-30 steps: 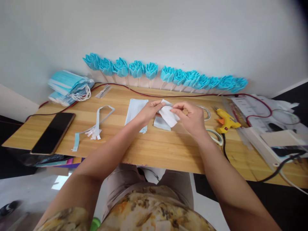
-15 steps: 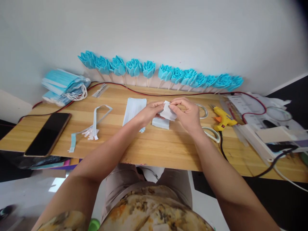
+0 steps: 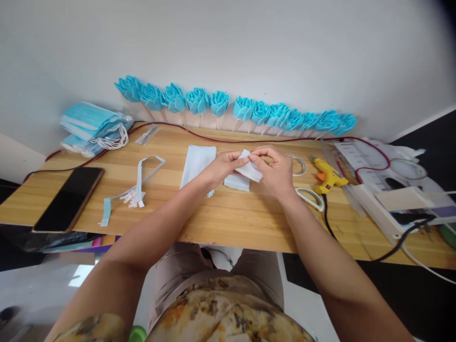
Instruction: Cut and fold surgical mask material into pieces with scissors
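A small white piece of mask fabric [image 3: 252, 169] is pinched between both hands, above the middle of the table. My left hand [image 3: 225, 167] holds its left side with thumb and fingers closed. On the other side, my right hand [image 3: 275, 166] grips the upper edge, thumb against fingertips. Just below lies a folded pale blue fabric piece [image 3: 237, 183], partly covered. A larger pale blue fabric sheet [image 3: 198, 159] rests flat under my left wrist. Scissors [image 3: 310, 198] lie beside my right hand, their handles showing and their blades hidden.
Blue fabric flowers [image 3: 198, 100] on sticks lean along the wall. A yellow glue gun [image 3: 329, 175] and a white power strip [image 3: 402, 209] are at right. Cut strips [image 3: 138, 185], a phone [image 3: 69, 199] and packed blue masks [image 3: 92, 126] are at left. A red-black cable [image 3: 213, 139] crosses the back.
The white fabric piece has turned and stretched out more sideways between my fingers. My left thumb now lies over its left part. The view has shifted slightly.
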A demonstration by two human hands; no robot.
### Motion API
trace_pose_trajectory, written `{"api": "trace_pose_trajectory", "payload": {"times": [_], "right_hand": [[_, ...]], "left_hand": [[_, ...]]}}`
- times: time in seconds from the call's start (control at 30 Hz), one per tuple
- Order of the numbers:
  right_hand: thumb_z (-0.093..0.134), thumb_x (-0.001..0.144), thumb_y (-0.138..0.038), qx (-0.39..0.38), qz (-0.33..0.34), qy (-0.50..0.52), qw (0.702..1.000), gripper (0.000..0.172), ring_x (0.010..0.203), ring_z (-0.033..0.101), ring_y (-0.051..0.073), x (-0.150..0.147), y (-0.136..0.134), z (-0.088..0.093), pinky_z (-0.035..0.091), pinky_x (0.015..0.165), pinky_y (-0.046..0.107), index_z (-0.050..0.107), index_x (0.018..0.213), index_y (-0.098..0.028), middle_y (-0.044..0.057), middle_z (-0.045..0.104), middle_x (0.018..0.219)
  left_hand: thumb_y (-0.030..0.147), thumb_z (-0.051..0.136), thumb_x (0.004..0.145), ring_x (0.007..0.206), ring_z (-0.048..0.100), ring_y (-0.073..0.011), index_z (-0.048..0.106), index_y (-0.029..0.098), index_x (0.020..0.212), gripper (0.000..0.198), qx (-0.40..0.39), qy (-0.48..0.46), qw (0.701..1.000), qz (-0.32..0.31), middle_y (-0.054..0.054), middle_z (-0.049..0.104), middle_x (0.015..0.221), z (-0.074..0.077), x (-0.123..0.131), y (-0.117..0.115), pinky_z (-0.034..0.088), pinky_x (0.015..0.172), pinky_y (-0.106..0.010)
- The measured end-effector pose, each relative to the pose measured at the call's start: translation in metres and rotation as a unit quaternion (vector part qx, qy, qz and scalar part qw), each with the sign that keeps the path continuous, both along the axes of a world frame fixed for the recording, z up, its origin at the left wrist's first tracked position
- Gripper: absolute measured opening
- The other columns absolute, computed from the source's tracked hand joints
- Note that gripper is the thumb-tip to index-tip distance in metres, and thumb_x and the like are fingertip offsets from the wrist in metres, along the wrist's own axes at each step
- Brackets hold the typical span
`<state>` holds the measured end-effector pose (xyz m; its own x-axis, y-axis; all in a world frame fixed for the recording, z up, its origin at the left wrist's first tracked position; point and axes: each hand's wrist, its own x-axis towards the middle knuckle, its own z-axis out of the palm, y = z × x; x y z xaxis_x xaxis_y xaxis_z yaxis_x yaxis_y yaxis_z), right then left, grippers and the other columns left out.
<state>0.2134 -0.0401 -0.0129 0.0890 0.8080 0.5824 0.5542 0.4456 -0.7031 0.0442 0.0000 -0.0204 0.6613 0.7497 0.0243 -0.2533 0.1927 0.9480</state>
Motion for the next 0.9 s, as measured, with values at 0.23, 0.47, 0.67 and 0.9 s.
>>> {"api": "trace_pose_trajectory", "payload": {"times": [0.23,0.47,0.67,0.9], "right_hand": [[0.071,0.083,-0.029,-0.015,-0.007,0.02,1.0,0.015,0.085,0.07,0.02,-0.002,0.002,-0.005,0.055,0.084,0.038,0.072,0.097,-0.023,0.002,0.077,0.091],[0.066,0.087,-0.026,0.028,-0.013,-0.041,0.999,0.008,0.086,0.07,0.022,0.0,-0.002,0.0,0.053,0.083,0.038,0.069,0.08,-0.024,0.002,0.076,0.087],[0.063,0.092,-0.035,0.058,-0.101,0.043,0.992,0.012,0.069,0.061,0.017,0.022,0.005,0.004,0.047,0.064,0.031,0.064,0.089,-0.024,0.001,0.067,0.078],[0.066,0.089,-0.054,0.048,-0.083,0.088,0.991,0.028,0.069,0.061,0.02,0.036,0.016,0.002,0.045,0.059,0.033,0.064,0.09,-0.027,0.002,0.067,0.077]], "left_hand": [[0.053,0.08,0.074,0.067,0.058,-0.0117,0.071,0.014,0.082,0.041,0.008,0.011,1.0,0.022,-0.001,0.066,0.071,-0.001,-0.001,0.0,0.043,0.071,-0.027],[0.041,0.072,0.082,0.071,0.062,-0.0124,0.072,0.014,0.082,0.027,0.066,0.072,0.995,0.017,-0.003,0.071,0.076,0.006,-0.001,-0.002,0.046,0.07,-0.026],[0.022,0.063,0.081,0.066,0.061,-0.0148,0.076,0.016,0.086,0.015,0.213,0.309,0.925,0.058,-0.007,0.075,0.082,0.007,-0.011,0.006,0.043,0.066,-0.028],[0.021,0.067,0.079,0.079,0.063,-0.0239,0.072,0.019,0.072,0.009,0.402,0.479,0.776,0.085,-0.008,0.072,0.078,-0.005,-0.019,0.02,0.039,0.075,-0.033]]}}
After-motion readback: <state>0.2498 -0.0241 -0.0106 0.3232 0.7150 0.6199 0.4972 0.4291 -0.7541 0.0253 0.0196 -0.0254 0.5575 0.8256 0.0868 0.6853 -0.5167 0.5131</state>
